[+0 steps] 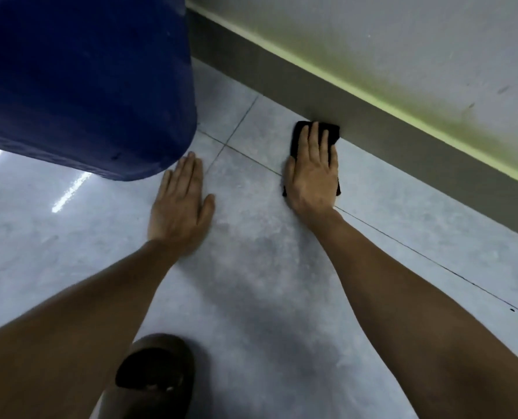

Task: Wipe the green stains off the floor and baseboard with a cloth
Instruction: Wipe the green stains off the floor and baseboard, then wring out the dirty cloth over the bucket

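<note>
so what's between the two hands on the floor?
Head view: only bare grey floor tile with a grout line, between the left hand, flat on the floor, and the right hand, which presses the black cloth.

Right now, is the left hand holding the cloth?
No, the left hand lies flat on bare floor; the right hand presses the black cloth.
</note>
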